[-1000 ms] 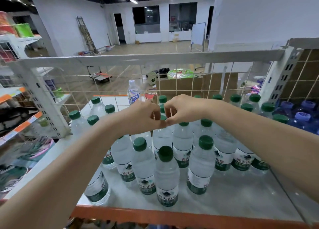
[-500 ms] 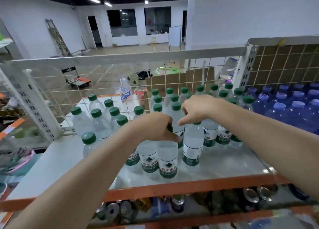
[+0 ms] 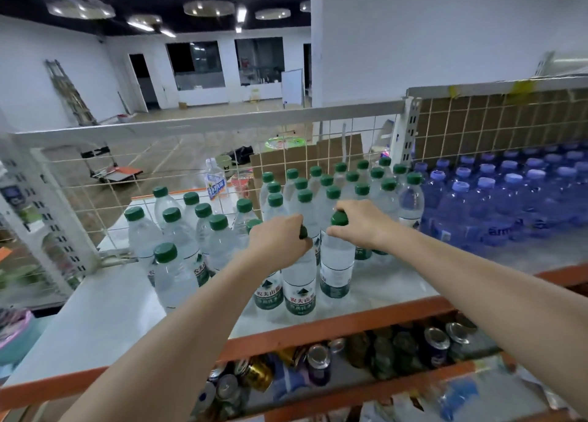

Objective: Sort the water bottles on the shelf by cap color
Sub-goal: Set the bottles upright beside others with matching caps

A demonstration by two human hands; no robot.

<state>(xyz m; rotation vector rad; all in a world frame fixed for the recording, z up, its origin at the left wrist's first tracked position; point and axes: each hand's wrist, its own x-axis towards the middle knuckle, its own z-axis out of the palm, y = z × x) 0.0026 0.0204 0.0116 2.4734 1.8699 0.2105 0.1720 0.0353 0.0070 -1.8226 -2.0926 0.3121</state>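
While both arms reach in from the bottom of the frame, the left hand [image 3: 280,240] curls over the cap of a green-capped bottle [image 3: 299,281] at centre, gripping its top. The right hand [image 3: 359,223] pinches the green cap [image 3: 339,218] of the neighbouring bottle [image 3: 336,262], just right. Both stand upright near the shelf's [image 3: 105,307] front edge. More green-capped bottles [image 3: 324,189] cluster behind; blue bottles [image 3: 496,199] fill the right side. Cans [image 3: 318,363] lie on the shelf below.
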